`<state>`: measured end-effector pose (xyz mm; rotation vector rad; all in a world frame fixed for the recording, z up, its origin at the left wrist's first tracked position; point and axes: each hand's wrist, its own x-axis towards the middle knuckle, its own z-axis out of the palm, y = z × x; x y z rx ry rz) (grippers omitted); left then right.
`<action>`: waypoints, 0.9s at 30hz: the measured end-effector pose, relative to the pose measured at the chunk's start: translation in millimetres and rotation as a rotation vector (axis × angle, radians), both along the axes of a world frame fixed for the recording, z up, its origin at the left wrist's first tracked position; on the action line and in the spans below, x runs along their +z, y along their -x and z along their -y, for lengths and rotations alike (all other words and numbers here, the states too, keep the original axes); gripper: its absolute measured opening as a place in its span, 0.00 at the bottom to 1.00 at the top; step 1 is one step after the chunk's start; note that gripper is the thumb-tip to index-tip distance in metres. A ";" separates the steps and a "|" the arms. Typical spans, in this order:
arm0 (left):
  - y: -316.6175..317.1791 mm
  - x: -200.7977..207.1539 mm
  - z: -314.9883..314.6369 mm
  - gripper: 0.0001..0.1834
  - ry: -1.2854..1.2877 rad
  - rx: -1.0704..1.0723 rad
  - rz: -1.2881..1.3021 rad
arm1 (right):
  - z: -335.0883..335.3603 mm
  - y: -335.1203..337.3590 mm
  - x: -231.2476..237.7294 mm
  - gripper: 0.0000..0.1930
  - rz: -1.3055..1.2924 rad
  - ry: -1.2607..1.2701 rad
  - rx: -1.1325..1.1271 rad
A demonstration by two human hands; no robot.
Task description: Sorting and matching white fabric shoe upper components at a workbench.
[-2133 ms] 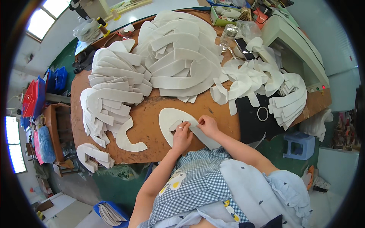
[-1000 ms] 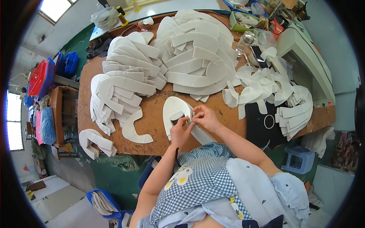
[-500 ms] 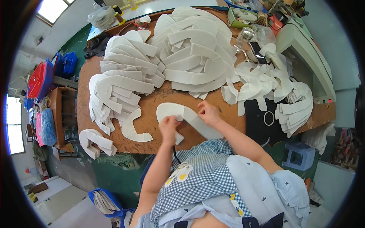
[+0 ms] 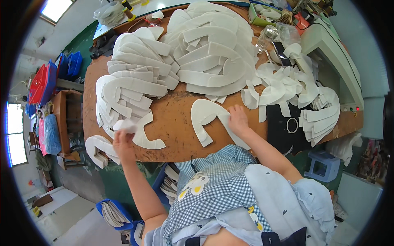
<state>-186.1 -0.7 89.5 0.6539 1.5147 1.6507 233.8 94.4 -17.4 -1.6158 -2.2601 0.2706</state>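
On the brown table in front of me lies a white U-shaped piece [image 4: 202,112], flat, its curve pointing away from me. The fingers of my right hand [image 4: 238,119] are bent and pressed together at its right arm, gripping it. Off to the left, my left hand [image 4: 124,144] pinches a small white piece [image 4: 125,125], blurred, whose full shape I cannot make out. Just right of that hand is a single curved white piece [image 4: 148,142]. Beyond it spreads a fanned stack of white curved pieces [image 4: 135,88].
A large heap of white curved pieces [image 4: 213,49] fills the table's far middle. At right are loose white pieces [image 4: 279,84], a black mat [image 4: 283,133] with a white ring, and a beige machine [image 4: 336,61]. A small stack [image 4: 98,149] sits at the near left edge.
My left hand has moved left, away from the U-shaped piece, with a small white piece in its fingers. The U-shaped piece has shifted right and turned; my right hand has moved slightly right.
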 end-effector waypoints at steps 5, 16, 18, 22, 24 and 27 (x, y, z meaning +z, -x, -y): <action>-128.5 -9.6 -28.4 0.06 0.250 -0.581 -0.478 | -10.1 52.6 60.3 0.22 -1.190 1.403 -0.284; -207.6 -88.5 -53.0 0.19 0.315 -0.397 -0.861 | -17.1 -87.4 12.9 0.20 -0.972 0.756 -0.503; -201.1 -114.8 -52.3 0.25 0.311 -0.276 -1.177 | -18.3 -134.6 -5.5 0.18 -0.592 0.549 -0.546; -197.7 -124.5 -48.6 0.31 0.576 -0.489 -1.022 | -9.5 -118.9 29.6 0.15 0.082 0.027 -0.381; -207.7 -119.6 -48.0 0.29 0.570 -0.459 -1.044 | -7.7 -95.7 36.7 0.14 0.082 -0.129 -0.284; -215.9 -115.0 -45.8 0.29 0.519 -0.415 -1.123 | -3.0 -47.5 13.3 0.21 -0.403 0.361 -0.182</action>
